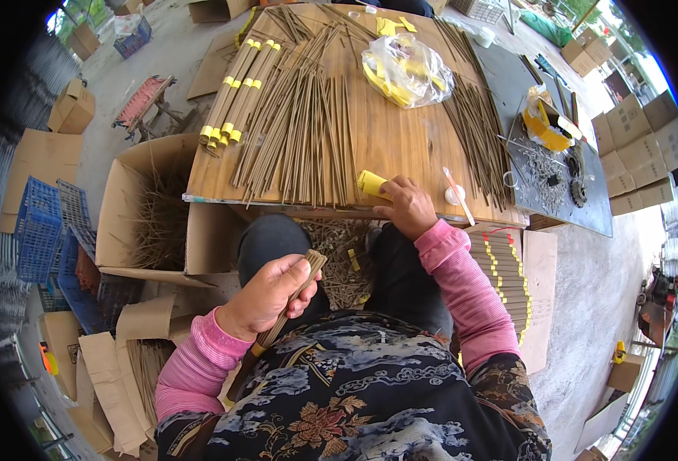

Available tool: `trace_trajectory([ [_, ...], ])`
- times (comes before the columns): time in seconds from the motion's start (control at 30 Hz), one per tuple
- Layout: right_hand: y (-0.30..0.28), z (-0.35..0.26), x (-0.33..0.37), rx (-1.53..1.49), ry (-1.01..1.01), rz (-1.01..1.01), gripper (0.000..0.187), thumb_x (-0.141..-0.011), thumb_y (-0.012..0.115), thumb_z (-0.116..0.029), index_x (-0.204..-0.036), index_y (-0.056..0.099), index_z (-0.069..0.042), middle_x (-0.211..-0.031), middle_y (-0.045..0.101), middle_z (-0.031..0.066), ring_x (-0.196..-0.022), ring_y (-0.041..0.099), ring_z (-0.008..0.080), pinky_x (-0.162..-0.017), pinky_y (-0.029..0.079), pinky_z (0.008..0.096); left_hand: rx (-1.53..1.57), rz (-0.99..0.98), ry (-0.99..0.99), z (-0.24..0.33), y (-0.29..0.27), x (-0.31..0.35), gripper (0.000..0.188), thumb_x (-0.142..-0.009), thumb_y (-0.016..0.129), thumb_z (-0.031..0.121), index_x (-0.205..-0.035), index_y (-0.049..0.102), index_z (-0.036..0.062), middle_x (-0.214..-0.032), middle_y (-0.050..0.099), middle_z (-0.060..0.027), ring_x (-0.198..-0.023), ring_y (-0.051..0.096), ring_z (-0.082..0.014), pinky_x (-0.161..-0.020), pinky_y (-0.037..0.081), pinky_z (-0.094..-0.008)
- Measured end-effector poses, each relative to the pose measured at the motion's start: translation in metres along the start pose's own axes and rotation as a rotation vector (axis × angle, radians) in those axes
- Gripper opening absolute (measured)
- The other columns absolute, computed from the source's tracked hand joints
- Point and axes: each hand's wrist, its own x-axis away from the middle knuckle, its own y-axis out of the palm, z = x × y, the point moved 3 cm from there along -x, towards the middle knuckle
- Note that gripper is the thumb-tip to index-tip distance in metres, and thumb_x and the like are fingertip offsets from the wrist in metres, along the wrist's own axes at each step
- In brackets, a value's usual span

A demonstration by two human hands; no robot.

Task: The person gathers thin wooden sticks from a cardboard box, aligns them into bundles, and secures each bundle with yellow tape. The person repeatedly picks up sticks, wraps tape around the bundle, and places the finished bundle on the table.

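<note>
Before the table point(389, 146), my closed left hand point(266, 296) grips a stick bundle point(313, 265); my half-curled right hand point(411, 207) touches yellow paper point(370, 183), grip unclear. Banded bundles point(237, 96) lie table-left; loose sticks point(296, 127) remain.

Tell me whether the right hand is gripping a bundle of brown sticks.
No, the left hand grips a bundle of brown sticks, while the right hand is at the yellow paper on the table.

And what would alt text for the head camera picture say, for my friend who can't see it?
A person's left hand grips a bundle of brown sticks, while the right hand touches yellow slips at a wooden table's near edge. Loose sticks, yellow-banded bundles and a clear bag also lie there.
</note>
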Motion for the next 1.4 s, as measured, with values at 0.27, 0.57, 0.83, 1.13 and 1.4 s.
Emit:
trace_trajectory([
  [0.27,0.0,0.001,0.003,-0.001,-0.049,-0.026,0.033,-0.063,0.071,-0.014,-0.092,0.058,-0.006,-0.09,0.054,0.0098,-0.089,0.052,0.0281,-0.077,0.043,0.0369,0.004,-0.012,-0.004,0.001,0.0,-0.003,0.031,-0.092,0.042,0.035,-0.093,0.047,0.0037,-0.069,0.045,-0.0005,-0.052,0.037,-0.0043,-0.046,0.034,-0.0178],
  [0.57,-0.002,0.004,0.005,0.013,-0.103,-0.022,0.03,-0.064,0.07,-0.012,-0.091,0.058,-0.006,-0.089,0.055,0.0085,-0.086,0.053,0.0282,-0.075,0.044,0.0367,0.007,-0.027,-0.008,-0.001,0.0,-0.006,0.031,-0.092,0.043,0.034,-0.094,0.047,0.0036,-0.069,0.046,-0.0004,-0.052,0.038,-0.0042,-0.046,0.034,-0.0177],
  [0.83,-0.007,0.004,0.006,-0.049,-0.103,0.016,0.019,-0.067,0.068,-0.014,-0.083,0.061,-0.006,-0.087,0.057,0.008,-0.083,0.055,0.0276,-0.072,0.046,0.0357,-0.007,-0.029,-0.011,-0.002,0.0,-0.007,0.03,-0.093,0.042,0.033,-0.094,0.048,0.0035,-0.069,0.046,-0.0006,-0.052,0.039,-0.0042,-0.046,0.035,-0.0175],
  [1.13,-0.007,0.005,0.002,-0.11,-0.028,0.053,0.013,-0.077,0.059,-0.017,-0.078,0.063,-0.005,-0.08,0.058,0.0082,-0.078,0.057,0.0268,-0.068,0.047,0.0357,-0.018,-0.036,-0.017,-0.002,0.0,-0.008,0.031,-0.093,0.043,0.033,-0.095,0.047,0.003,-0.069,0.046,-0.0006,-0.052,0.038,-0.0042,-0.046,0.035,-0.0173],
  [1.4,-0.014,0.002,-0.006,0.013,-0.013,0.212,0.009,-0.08,0.055,-0.012,-0.081,0.057,-0.003,-0.078,0.058,0.0121,-0.074,0.057,0.0299,-0.064,0.047,0.0376,-0.087,0.01,0.015,0.003,0.009,-0.006,0.03,-0.093,0.042,0.032,-0.096,0.047,0.0023,-0.07,0.045,-0.0006,-0.053,0.037,-0.0035,-0.047,0.034,-0.0167],
])
